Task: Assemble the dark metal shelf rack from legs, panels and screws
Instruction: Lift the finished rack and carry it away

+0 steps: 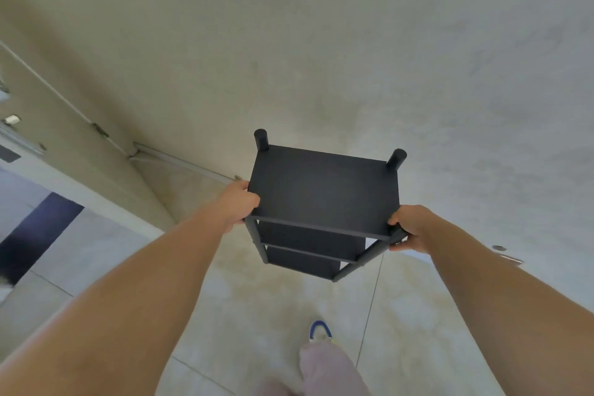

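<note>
- Nearest the lens, at the bottom middle of the frame, a pale trouser knee (331,370) and a blue-and-white shoe toe (320,330) stand on the tiled floor (257,299).
- Two bare forearms run up from the lower corners to the dark metal shelf rack (324,199), which sits at the centre of the frame, close to a plain wall (353,42).
- Left hand (239,202): fingers curled round the near left corner of the top panel, where the leg meets it.
- Right hand (409,230): thumb and fingers wrapped round the top of the near right leg (369,255).
- Rack's long axis runs away from the camera, downward toward the floor; two more panels show below the top one, and two far leg ends (261,139) poke above it at the upper corners.
- Whether its feet touch the floor cannot be told; they are hidden beneath the shelves.
- Both hands sit level at the near edge, neither plainly closer, so any shift would likely be a two-handed push or lift toward the wall.
- All three shelves hold nothing; the rack looks fully built, with positioning apparently what is left.
</note>
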